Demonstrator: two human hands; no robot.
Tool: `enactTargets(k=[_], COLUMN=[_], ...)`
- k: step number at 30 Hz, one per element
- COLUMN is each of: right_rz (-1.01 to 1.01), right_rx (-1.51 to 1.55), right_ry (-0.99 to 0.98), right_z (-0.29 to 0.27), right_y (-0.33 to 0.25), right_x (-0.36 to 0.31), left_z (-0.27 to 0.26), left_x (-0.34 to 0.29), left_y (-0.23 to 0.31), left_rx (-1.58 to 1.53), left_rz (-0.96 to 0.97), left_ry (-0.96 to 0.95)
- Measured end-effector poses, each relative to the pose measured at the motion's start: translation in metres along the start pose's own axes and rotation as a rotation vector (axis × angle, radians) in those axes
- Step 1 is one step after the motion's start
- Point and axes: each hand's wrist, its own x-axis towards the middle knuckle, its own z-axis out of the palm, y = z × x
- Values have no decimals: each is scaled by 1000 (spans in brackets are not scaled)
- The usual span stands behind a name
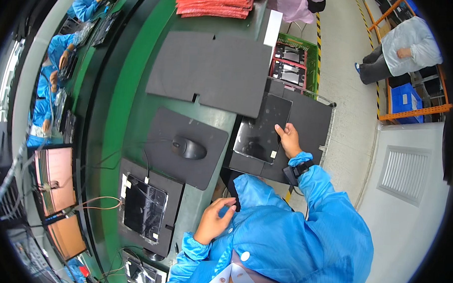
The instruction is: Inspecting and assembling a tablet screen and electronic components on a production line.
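Observation:
My right hand (pixel 289 139) grips the right edge of a flat black screen panel (pixel 261 127), thumb on top. The panel is glossy, with a small pale label at its lower right corner, and it lies over dark foam sheets (pixel 309 119) on a cart beside the bench. My left hand (pixel 215 220) hovers by the bench's near edge, in front of my blue smock. Its fingers are loosely bent and apart, with nothing visible in them. Left of it, a second screen panel (pixel 144 208) rests on a grey foam board, a cable plugged into its top edge.
A black mouse (pixel 189 147) sits on a dark mat (pixel 205 173). Beyond are a large grey foam board (pixel 209 71) and stacked red bubble-wrap pouches (pixel 214 4). A green crate (pixel 311 59) holds more panels. Monitors (pixel 55 180) stand left; a person (pixel 409 48) is at far right.

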Motion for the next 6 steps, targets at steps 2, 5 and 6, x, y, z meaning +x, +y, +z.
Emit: enactTargets(k=[2, 5, 6], right_rz=[15, 128, 160], right_rx=[275, 354, 368], right_ry=[78, 125, 152], right_z=[-9, -39, -50], right_y=[-4, -27, -39], right_x=[-17, -56, -69], left_z=[-1, 0, 0], left_x=[-5, -12, -6], left_y=[-3, -1, 5], left_rx=[-54, -135, -167], left_rz=[-67, -201, -258], left_ry=[7, -31, -58])
